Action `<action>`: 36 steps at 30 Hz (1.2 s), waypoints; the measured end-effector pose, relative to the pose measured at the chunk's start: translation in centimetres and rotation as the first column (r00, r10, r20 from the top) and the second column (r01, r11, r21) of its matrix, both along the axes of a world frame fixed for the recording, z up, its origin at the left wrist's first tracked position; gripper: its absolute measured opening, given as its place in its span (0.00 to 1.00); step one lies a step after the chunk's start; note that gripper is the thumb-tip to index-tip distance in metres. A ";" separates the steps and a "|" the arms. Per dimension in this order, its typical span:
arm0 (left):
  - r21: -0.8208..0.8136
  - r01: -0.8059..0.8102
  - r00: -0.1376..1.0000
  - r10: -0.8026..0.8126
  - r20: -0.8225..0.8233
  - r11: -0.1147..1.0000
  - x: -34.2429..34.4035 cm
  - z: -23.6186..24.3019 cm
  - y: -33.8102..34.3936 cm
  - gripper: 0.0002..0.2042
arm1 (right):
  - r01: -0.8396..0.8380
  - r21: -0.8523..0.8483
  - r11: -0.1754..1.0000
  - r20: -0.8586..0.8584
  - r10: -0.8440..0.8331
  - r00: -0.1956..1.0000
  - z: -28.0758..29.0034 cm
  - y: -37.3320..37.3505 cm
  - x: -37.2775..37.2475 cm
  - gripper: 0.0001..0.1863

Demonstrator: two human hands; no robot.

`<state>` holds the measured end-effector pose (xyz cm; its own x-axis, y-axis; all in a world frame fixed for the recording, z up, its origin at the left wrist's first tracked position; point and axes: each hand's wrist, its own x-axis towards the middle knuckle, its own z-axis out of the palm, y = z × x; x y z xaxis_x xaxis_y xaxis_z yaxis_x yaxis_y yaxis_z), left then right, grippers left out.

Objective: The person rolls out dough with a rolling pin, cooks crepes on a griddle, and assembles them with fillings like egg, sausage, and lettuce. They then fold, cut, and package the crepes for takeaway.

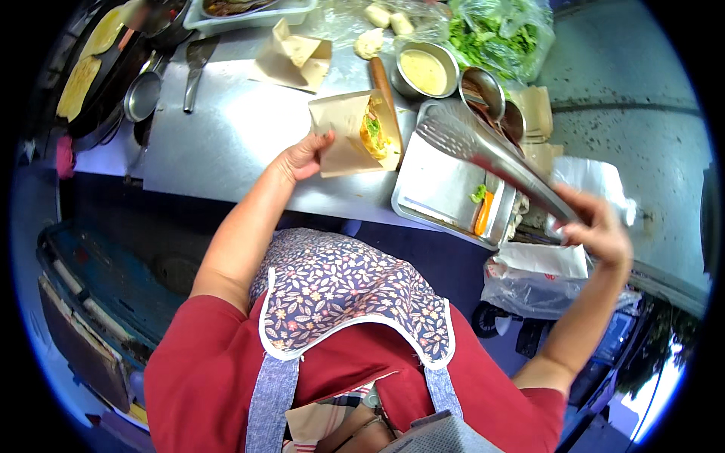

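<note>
The left hand (302,156) is pinching a paper pocket (343,136) with a filled wrap (374,134) over the counter (226,136). The right hand (600,226) is squeezing metal tongs (483,151); keeping the pocket open is helping.

Wrap filling (373,132) mostly hidden inside paper sleeve (343,136); tong tips (445,130) motion-blurred; griddle (94,68) cut by rim.
</note>
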<state>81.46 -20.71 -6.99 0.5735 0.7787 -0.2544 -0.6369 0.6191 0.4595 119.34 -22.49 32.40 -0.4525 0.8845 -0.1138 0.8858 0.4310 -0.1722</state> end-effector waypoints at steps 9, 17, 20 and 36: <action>0.126 0.160 0.463 0.038 -0.886 0.979 -5.1 0.1 3.8 0.38 | 0.459 -0.047 0.887 -0.041 -0.461 0.886 -23.6 -8.0 10.0 0.39; 0.475 0.341 -0.300 0.573 -0.763 0.811 -7.4 -2.4 3.8 0.31 | 0.512 0.083 0.855 -0.017 -0.512 0.859 -33.6 -9.7 12.9 0.43; 0.673 0.430 -0.386 0.797 -0.465 0.601 0.1 0.4 3.5 0.25 | 0.546 0.185 0.817 -0.237 -0.502 0.832 -32.3 -11.6 13.7 0.40; 0.627 0.412 0.852 0.524 -0.006 -0.662 52.7 18.8 9.8 0.07 | 0.580 -0.085 0.810 -0.589 -0.510 0.627 -28.7 -16.2 18.4 0.26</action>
